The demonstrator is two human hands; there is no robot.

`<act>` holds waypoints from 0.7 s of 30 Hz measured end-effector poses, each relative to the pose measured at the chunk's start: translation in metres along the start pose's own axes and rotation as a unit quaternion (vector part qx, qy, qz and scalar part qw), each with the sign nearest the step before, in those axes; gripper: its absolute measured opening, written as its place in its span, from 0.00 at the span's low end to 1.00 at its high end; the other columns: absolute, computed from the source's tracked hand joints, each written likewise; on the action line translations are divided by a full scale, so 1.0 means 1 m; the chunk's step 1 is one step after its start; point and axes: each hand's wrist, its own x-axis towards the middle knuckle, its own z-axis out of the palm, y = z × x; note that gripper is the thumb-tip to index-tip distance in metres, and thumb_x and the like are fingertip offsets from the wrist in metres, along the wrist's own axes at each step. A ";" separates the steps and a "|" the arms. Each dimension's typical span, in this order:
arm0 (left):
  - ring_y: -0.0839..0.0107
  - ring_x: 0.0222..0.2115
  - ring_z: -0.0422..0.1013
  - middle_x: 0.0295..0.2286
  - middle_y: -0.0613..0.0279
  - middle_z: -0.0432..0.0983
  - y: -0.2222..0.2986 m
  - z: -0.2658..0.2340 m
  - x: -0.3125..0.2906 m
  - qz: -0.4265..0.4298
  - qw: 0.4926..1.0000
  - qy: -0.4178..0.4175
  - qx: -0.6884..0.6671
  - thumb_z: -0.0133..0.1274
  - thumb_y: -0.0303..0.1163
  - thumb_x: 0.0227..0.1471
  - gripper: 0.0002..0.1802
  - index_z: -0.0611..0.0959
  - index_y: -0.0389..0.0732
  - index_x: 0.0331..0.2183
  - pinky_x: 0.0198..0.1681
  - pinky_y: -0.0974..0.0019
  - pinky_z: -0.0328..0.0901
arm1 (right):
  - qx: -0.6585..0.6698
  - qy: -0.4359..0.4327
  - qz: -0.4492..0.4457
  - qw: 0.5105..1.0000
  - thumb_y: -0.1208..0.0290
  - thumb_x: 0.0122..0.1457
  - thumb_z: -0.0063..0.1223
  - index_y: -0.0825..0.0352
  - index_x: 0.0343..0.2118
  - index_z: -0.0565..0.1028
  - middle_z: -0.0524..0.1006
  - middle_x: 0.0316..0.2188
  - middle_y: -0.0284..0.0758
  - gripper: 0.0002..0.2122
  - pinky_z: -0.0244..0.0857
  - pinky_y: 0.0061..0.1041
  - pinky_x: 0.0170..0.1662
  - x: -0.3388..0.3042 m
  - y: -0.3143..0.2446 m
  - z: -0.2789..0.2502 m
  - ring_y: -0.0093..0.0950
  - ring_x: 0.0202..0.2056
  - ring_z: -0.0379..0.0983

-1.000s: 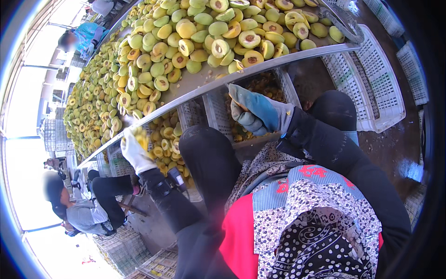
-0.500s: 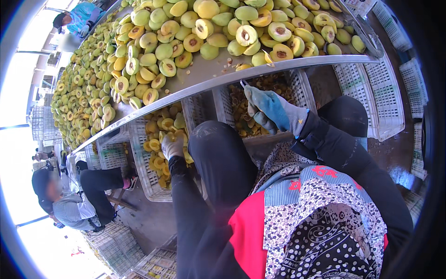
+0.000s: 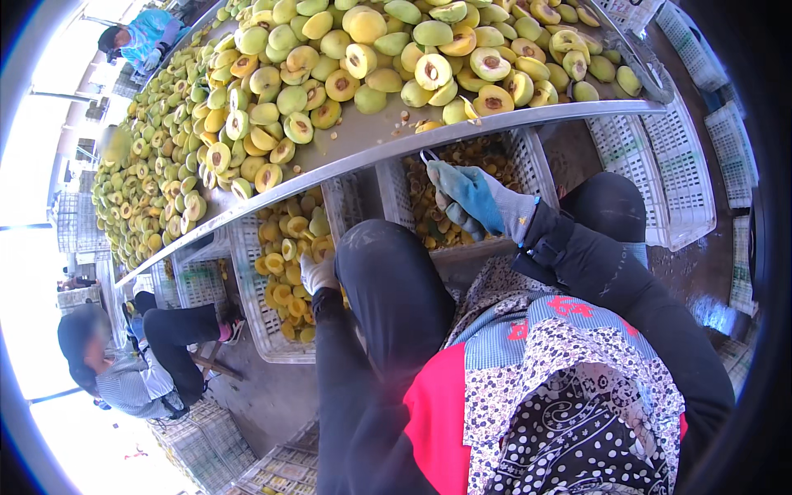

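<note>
My right hand [image 3: 478,198], in a blue and grey glove, is closed around a small tool whose thin, curved metal end [image 3: 427,154] sticks out past the fingers, just under the table's metal edge. My left hand [image 3: 318,273], in a pale glove, is beside my knee at the right side of a white crate [image 3: 272,351] of yellow fruit halves [image 3: 290,247]. Its fingers point into the crate, but whether they hold a piece is unclear. Above both hands, many green-yellow stone-fruit halves [image 3: 346,58], some with brown pits showing, lie heaped on the metal table [image 3: 355,136].
Below my right hand stands another crate [image 3: 536,165] with small brownish-yellow pieces. White crates [image 3: 681,165] stand at the right. At the left a person [image 3: 140,363] sits low beside stacked crates [image 3: 202,441]; another person [image 3: 144,41] is at the table's far end. The table's raised rim [image 3: 412,142] crosses above my knees.
My left hand has moved down and slightly right, toward my knee; the yellow piece seen at its fingers before no longer shows clearly. My right hand has shifted slightly left, still gripping the tool.
</note>
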 end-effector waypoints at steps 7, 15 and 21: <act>0.66 0.35 0.77 0.37 0.57 0.81 0.006 -0.044 -0.021 -0.002 0.971 0.017 -0.237 0.61 0.26 0.48 0.22 0.78 0.36 0.47 0.41 0.64 0.72 | -0.012 -0.008 -0.045 0.999 0.40 0.63 0.41 0.62 0.25 0.67 0.65 0.14 0.27 0.26 0.56 0.22 0.12 -0.003 -0.007 0.006 0.19 0.10 0.58; 0.64 0.43 0.76 0.45 0.52 0.78 0.191 -0.133 -0.128 0.284 0.827 -0.184 -0.449 0.50 0.13 0.52 0.17 0.81 0.32 0.45 0.50 0.63 0.70 | 0.024 -0.066 -0.075 0.995 0.44 0.66 0.39 0.60 0.28 0.69 0.65 0.15 0.26 0.22 0.57 0.20 0.12 -0.030 -0.025 0.012 0.19 0.11 0.60; 0.63 0.43 0.75 0.42 0.52 0.80 0.258 -0.091 -0.181 0.478 0.779 -0.198 -0.354 0.46 0.12 0.50 0.15 0.83 0.33 0.37 0.50 0.61 0.68 | 0.083 -0.152 -0.063 0.983 0.37 0.61 0.43 0.60 0.27 0.71 0.63 0.15 0.26 0.26 0.52 0.21 0.16 -0.037 -0.030 0.020 0.19 0.15 0.57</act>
